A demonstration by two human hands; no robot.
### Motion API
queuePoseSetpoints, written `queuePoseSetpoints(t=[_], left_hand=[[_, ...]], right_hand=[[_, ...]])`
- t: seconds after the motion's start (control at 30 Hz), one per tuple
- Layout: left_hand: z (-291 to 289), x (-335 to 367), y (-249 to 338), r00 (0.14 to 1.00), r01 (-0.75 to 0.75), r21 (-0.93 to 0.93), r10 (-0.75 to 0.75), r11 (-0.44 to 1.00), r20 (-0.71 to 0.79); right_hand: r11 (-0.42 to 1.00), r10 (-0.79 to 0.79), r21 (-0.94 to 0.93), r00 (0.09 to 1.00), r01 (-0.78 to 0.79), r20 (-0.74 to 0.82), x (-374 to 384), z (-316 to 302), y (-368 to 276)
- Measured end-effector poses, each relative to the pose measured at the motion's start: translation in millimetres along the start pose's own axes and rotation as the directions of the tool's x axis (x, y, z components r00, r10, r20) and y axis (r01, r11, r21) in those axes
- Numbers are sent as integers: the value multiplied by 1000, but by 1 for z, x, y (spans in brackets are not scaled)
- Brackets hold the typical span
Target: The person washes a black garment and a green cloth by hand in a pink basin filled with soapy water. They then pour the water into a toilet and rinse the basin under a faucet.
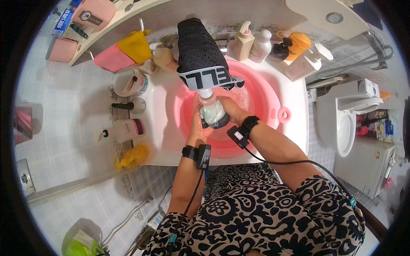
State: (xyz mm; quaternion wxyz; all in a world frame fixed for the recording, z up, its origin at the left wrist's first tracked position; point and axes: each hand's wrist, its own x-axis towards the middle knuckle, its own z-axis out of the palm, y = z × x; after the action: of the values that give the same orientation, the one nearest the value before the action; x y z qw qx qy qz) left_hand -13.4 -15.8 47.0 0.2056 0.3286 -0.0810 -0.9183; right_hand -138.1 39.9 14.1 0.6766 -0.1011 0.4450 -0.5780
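Over the pink basin (179,115), my left hand (199,121) and my right hand (232,110) close from both sides around a bunched wet cloth (213,112). It is pale green-white with a dark part at its near end; its exact kind is hard to make out. Right above the cloth is a white spout tip (206,92), with something clear, perhaps running water, between the two. A black garment (197,47) with a wide pale lettered waistband is draped over the faucet and hides most of it. Parts of my fingers are hidden behind the cloth.
The basin stands in a white sink (294,128). Pump bottles (244,42) line its back edge; a white tub (133,85), a pink-labelled bottle (128,129) and a yellow bag (134,155) stand left. Pink and yellow cloths (121,53) hang back left. A toilet (348,123) is at right.
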Motion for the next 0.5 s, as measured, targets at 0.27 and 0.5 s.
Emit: queuePoseSetpoints(t=[0.27, 0.5], left_hand=[[-10, -9, 14, 995, -101, -49, 102, 994, 3], [-42, -2, 13, 920, -263, 64, 270, 963, -286]], right_hand=[[900, 188, 362, 965, -243, 180, -44, 11, -21], [971, -27, 236, 994, 51, -105, -49, 5, -31]])
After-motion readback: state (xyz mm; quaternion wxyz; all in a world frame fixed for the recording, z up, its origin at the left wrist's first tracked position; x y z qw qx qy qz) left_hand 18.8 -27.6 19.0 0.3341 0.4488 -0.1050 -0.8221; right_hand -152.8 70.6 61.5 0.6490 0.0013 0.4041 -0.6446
